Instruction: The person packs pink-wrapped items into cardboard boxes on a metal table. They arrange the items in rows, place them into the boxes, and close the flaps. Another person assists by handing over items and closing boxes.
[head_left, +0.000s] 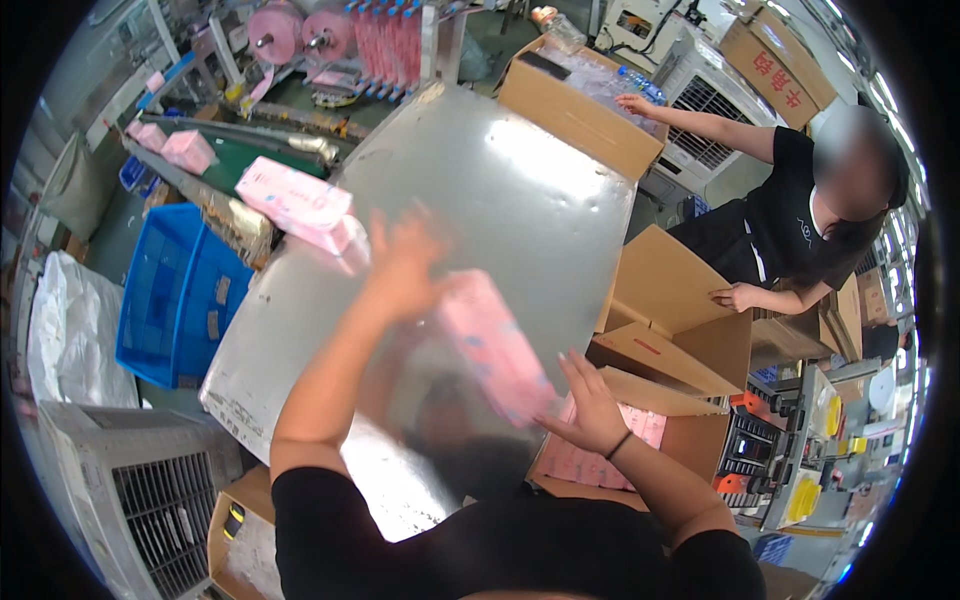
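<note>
My left hand (409, 266), blurred by motion, has its fingers spread over the metal table (555, 217). Beside its thumb is the upper end of a long pink plastic-wrapped pack (495, 349), also blurred; whether they touch is unclear. My right hand (589, 412) is at the pack's lower end, fingers apart, thumb close to the wrapper. Just beneath that hand stands an open cardboard carton (694, 450) with pink packs (585, 461) inside. Another pink pack (296, 199) lies at the conveyor's end, left of my left hand, with more pink wrapping against its near end.
Smaller pink packs (187, 151) sit on the green conveyor belt (232, 161). Blue plastic crates (161, 300) stand left of the table. A co-worker (799, 195) at right holds an open carton (675, 285) and reaches over a box of clear plastic (577, 127). An air cooler (150, 487) is at lower left.
</note>
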